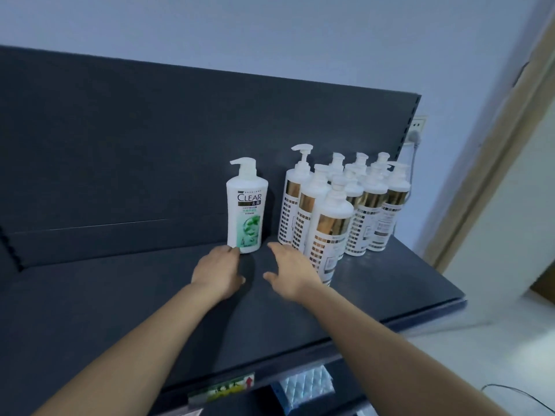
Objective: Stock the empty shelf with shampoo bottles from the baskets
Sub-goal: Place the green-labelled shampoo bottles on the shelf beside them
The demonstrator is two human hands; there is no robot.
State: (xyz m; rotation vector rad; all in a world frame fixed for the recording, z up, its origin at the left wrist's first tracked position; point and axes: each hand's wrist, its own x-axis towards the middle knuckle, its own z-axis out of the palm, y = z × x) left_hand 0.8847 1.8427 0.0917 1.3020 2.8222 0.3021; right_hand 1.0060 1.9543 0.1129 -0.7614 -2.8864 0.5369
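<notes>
head view. the green-label bottle (pixel 247 205), white with a pump top, stands upright on the dark shelf (pixel 120 295), close to the back panel (pixel 150 145). at its 3 o'clock, a little apart, a cluster of gold-banded bottles (pixel 365 211) stands upright in rows. the left hand (pixel 217 273) lies at the green-label bottle's 6 o'clock, fingers loose, tips touching its base but not wrapped round it. the right hand (pixel 289 270) hovers at the bottle's 5 o'clock, fingers spread and holding nothing, just beside the frontmost gold-banded bottle (pixel 329 232). no basket is in view. judgement: the bottle is rigid plastic, smooth and probably slick, fairly heavy if full, and tall enough to tip when pushed high. it is best gripped round the mid-body at the label, or nudged low at the base. the pump head (pixel 244 166) is a poor handle, since it may swivel.
</notes>
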